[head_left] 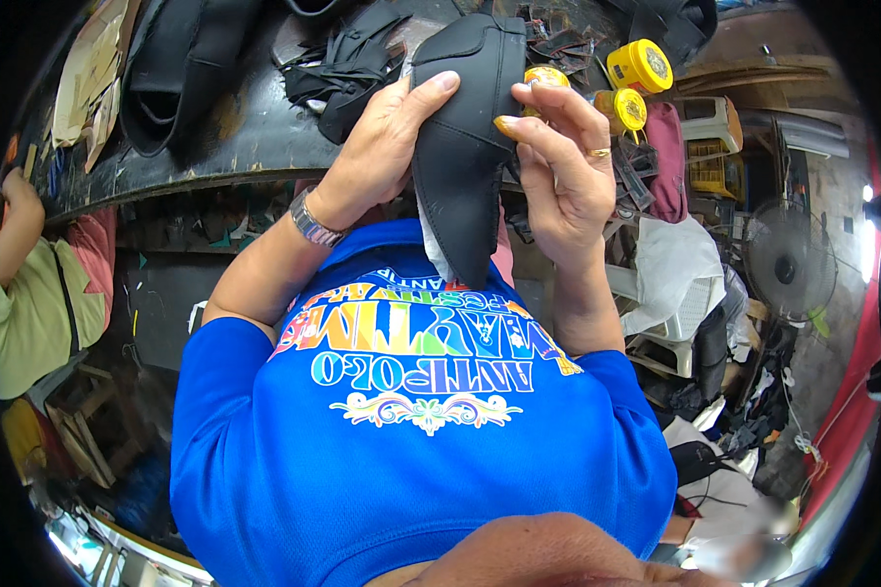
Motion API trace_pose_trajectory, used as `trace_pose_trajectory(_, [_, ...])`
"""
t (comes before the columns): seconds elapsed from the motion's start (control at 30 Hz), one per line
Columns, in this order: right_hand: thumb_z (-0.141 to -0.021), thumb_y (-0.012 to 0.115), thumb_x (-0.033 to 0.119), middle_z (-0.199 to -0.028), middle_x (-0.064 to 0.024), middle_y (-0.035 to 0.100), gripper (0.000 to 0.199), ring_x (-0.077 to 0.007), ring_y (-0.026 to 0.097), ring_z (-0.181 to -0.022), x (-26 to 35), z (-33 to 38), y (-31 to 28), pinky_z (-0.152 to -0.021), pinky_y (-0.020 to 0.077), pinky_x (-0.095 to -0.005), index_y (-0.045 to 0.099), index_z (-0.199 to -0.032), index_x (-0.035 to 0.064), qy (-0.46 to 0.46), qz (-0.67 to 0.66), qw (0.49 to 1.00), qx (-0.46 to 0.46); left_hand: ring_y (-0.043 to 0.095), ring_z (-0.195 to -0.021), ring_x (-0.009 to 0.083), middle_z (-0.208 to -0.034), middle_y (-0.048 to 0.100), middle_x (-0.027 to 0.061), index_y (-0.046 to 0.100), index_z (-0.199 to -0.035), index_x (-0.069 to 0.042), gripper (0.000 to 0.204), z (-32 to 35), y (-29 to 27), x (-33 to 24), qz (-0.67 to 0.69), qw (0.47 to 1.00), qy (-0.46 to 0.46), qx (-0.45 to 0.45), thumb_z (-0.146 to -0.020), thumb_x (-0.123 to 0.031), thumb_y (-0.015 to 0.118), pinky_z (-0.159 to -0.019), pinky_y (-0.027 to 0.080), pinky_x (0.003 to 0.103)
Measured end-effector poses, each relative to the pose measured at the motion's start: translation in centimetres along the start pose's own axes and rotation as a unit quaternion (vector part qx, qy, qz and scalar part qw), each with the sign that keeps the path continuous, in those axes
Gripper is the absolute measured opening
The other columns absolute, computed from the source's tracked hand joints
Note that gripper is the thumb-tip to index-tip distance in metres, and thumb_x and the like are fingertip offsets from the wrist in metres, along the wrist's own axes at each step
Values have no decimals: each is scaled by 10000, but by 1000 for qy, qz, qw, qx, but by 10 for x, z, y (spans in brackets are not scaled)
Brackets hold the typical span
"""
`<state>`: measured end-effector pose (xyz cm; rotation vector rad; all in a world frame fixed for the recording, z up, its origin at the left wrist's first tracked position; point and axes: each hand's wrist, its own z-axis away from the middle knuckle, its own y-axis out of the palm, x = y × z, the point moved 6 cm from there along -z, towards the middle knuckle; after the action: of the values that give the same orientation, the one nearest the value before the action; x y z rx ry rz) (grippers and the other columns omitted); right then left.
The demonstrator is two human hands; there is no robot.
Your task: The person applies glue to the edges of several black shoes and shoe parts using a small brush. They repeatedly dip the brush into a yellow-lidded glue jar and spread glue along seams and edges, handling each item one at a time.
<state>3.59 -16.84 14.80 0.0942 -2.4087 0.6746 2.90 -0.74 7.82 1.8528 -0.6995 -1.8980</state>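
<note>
A black stitched shoe upper (pixel 460 166), leather-like, is held upright in front of my chest, with pale lining showing along its lower left edge. My left hand (pixel 387 142) grips its left edge, thumb across the front and the other fingers hidden behind. At the right edge, my right hand (pixel 565 161) has bent fingers against the upper. One of its fingertips looks yellow-brown, and a ring circles one finger. Behind the upper, a heap of black cut pieces (pixel 347 68) lies on the dark worktable (pixel 235 137).
Yellow tubs (pixel 640 67) stand at the table's right, beside dark scraps (pixel 563 44). Black material (pixel 171 73) and tan sheets (pixel 90 78) lie at the left. Another person's arm (pixel 20 220) reaches the far-left table edge. A fan (pixel 788 256) and white plastic chair (pixel 675 313) stand right.
</note>
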Motion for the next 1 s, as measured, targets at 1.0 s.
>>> trace_pose_trajectory(1.0, [-837,710,-63,-1432,-164,467,429,-333,542,-1344,-7,-9,21,-1106,472,-426,671,-1261,-20,16,3,998,60,714,-1023,154,-1165,703,119,582,-1251,-2,277,25,-21,-3,45,998,13,31,-1056,-198,563,-873,599,287])
